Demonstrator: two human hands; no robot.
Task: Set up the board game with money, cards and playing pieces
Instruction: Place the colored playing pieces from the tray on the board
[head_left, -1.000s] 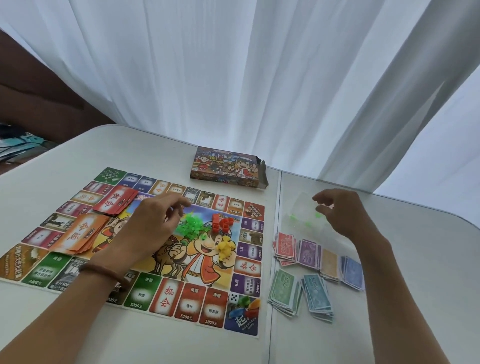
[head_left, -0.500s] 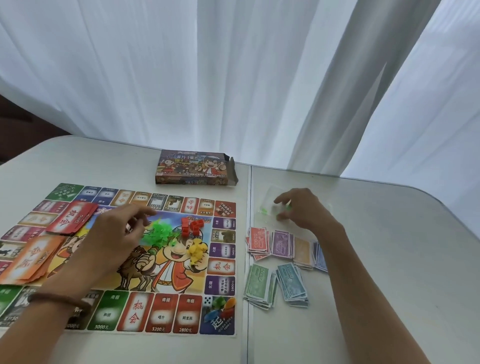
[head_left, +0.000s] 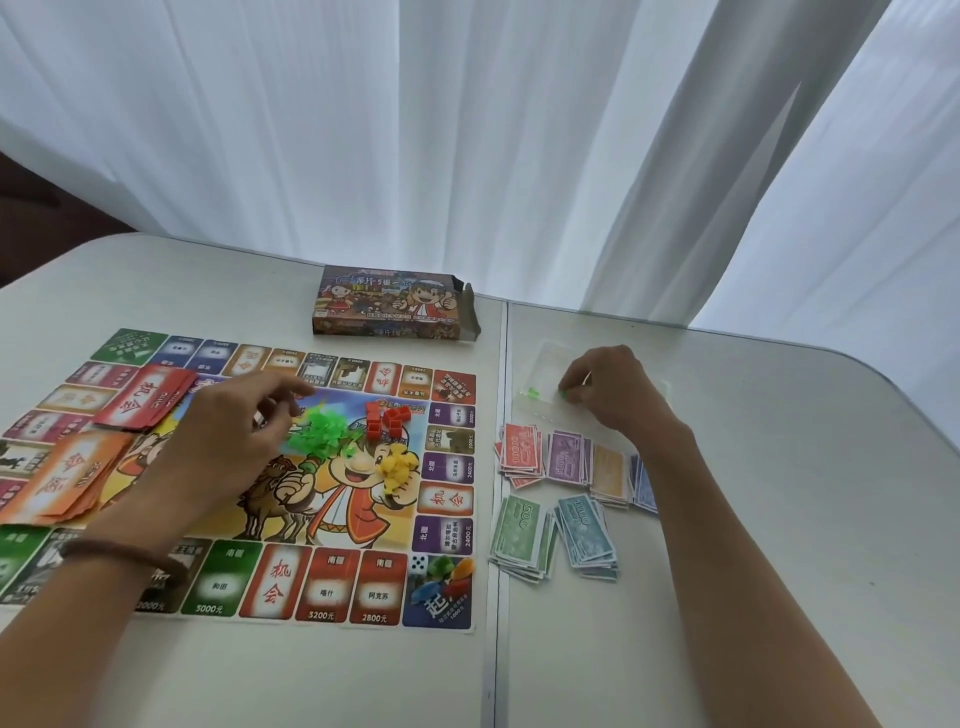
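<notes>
The white table (head_left: 753, 597) carries the game board (head_left: 332, 525) laid flat on its left half, with the opened game box (head_left: 389, 306) pushed beyond it, out of the way. Paper money (head_left: 566, 488) sits sorted by colour in stacks just right of the board, and orange cards (head_left: 67, 478) and red cards (head_left: 145, 400) are fanned on the board's left. The left hand (head_left: 234, 431) hovers over the green plastic pieces (head_left: 322, 434), fingers loosely curled; whether it pinches one I cannot tell. The right hand (head_left: 613, 395) pinches down on a clear plastic bag (head_left: 543, 371) with a few green bits inside, probably to empty it. Red houses (head_left: 387, 418), yellow pieces (head_left: 397, 465), pawns (head_left: 447, 571) and a die (head_left: 418, 563) lie on the board.
</notes>
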